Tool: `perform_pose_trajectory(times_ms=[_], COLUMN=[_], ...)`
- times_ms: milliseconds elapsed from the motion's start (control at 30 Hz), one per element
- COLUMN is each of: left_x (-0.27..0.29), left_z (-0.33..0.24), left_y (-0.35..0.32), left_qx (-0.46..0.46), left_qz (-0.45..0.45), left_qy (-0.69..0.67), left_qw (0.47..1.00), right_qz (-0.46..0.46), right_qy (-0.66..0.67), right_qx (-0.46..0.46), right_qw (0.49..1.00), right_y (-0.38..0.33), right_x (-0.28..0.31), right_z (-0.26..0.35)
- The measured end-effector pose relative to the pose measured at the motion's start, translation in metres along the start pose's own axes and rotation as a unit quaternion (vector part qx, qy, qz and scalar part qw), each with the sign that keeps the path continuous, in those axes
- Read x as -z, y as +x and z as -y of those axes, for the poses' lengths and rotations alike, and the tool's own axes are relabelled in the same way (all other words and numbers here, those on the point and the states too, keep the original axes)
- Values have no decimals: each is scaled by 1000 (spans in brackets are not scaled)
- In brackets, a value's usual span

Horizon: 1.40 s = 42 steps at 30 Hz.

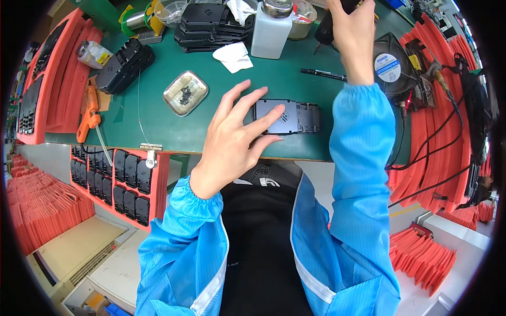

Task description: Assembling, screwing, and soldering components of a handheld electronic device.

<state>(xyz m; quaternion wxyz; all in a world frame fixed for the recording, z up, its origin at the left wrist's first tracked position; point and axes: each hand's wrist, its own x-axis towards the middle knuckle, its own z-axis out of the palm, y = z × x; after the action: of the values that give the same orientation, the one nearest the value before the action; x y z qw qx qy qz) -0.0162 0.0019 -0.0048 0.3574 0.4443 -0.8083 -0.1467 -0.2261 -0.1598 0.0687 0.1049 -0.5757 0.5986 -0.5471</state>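
Observation:
A small dark rectangular device (280,118) lies flat on the green bench, with a grille of slots in its panel and a hinged-looking end at the right. My left hand (232,129) has its fingers spread, the fingertips resting on the device's left part and edge. At the far right of the bench, my right hand (354,31) is closed round a black electric screwdriver (325,30), its thin bit pointing down and left. The top of that hand is cut off by the picture's edge. A black marker pen (322,73) lies below the screwdriver.
Left of my left hand sits a metal dish (185,93) with small dark screws. Behind are a white bottle (271,31), stacked black housings (211,29) and tissue (233,57). An orange glue gun (89,116) is left; a black fan (392,66) and cables stand right, beside red foam trays (435,137).

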Motion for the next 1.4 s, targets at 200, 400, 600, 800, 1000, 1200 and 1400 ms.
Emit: perform_pose_trajectory(times_ms=[200, 400, 600, 800, 1000, 1200, 1400], left_x=[-2, -3, -5, -5, -3, -7, -7], left_z=[6, 8, 10, 10, 10, 10, 11], left_y=[-3, -2, -4, -4, -5, -4, -4], left_qx=[15, 19, 14, 3, 3, 10, 3], left_qz=[-20, -29, -38, -40, -46, -35, -45], left_qy=[7, 4, 11, 13, 15, 11, 7], left_qw=[1000, 999, 999, 999, 999, 999, 999], right_qz=[-21, 180, 308, 299, 334, 325, 353], right_qy=[252, 505, 500, 493, 536, 534, 586], right_qx=[-17, 45, 66, 78, 83, 80, 102], right_qw=[967, 843, 807, 814, 771, 776, 722], right_y=[-16, -45, -67, -77, -75, -80, -78], right_x=[10, 29, 19, 1, -9, -10, -21], right_z=[15, 30, 64, 62, 55, 51, 47])
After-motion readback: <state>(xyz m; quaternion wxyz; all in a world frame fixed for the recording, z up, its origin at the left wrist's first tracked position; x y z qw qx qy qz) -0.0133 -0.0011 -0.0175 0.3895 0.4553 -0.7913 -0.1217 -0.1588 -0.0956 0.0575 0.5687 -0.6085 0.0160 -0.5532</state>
